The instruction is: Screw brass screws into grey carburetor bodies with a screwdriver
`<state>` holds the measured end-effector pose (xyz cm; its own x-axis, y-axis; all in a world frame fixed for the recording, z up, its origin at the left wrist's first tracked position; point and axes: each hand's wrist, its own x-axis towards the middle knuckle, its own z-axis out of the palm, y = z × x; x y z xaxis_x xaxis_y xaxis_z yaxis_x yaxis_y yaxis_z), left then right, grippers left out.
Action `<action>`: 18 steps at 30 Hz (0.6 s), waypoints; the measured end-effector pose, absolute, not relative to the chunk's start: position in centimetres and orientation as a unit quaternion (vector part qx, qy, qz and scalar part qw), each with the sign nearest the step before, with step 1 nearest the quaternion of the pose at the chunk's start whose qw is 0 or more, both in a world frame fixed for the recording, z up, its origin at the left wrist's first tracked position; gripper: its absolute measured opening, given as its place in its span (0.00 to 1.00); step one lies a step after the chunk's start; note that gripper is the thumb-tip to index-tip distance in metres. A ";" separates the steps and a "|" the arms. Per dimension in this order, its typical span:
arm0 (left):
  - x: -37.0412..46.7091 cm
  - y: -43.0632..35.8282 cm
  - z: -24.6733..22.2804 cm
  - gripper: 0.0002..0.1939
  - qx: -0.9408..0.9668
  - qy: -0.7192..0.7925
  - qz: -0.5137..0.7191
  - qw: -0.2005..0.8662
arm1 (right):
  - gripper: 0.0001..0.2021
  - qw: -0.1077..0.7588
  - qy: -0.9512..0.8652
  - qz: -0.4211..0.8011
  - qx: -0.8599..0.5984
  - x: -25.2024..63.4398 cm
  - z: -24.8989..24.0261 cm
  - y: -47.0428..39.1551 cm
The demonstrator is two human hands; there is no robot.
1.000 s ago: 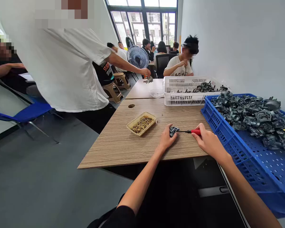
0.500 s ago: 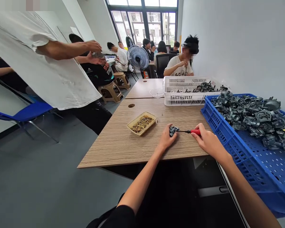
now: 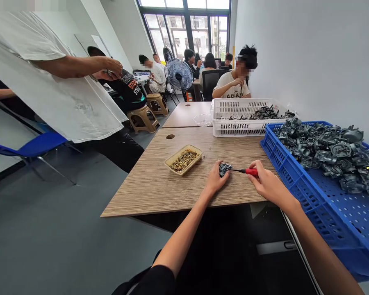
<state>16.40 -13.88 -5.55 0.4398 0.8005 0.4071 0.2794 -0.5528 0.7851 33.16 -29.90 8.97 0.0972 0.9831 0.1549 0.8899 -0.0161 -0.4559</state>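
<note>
At far left I see a person in a white shirt (image 3: 64,102) standing by the table (image 3: 160,184), their hands (image 3: 110,69) together near chest height, clear of my work. Next on the table sits a tray (image 3: 183,159) of small brass screws. My left hand (image 3: 215,179) rests on the tabletop, fingers pinching a small dark metal part (image 3: 224,169) near the front edge. My right hand (image 3: 266,183) is wrapped around the red handle of a screwdriver (image 3: 247,171), whose tip meets the part. Behind stands a white crate (image 3: 242,116), and at right a blue crate (image 3: 322,196) piled with grey castings (image 3: 329,147).
</note>
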 end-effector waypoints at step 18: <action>16.4 -13.9 -5.5 0.26 0.782 0.351 0.398 0.326 | 0.09 0.178 -0.625 0.080 -0.756 32.9 9.2 -29.8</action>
<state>16.37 -13.90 -5.45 0.4363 0.8086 0.3947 0.2894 -0.5415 0.7893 32.88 -29.81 9.23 0.2059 0.9733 0.1014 0.9160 -0.1552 -0.3700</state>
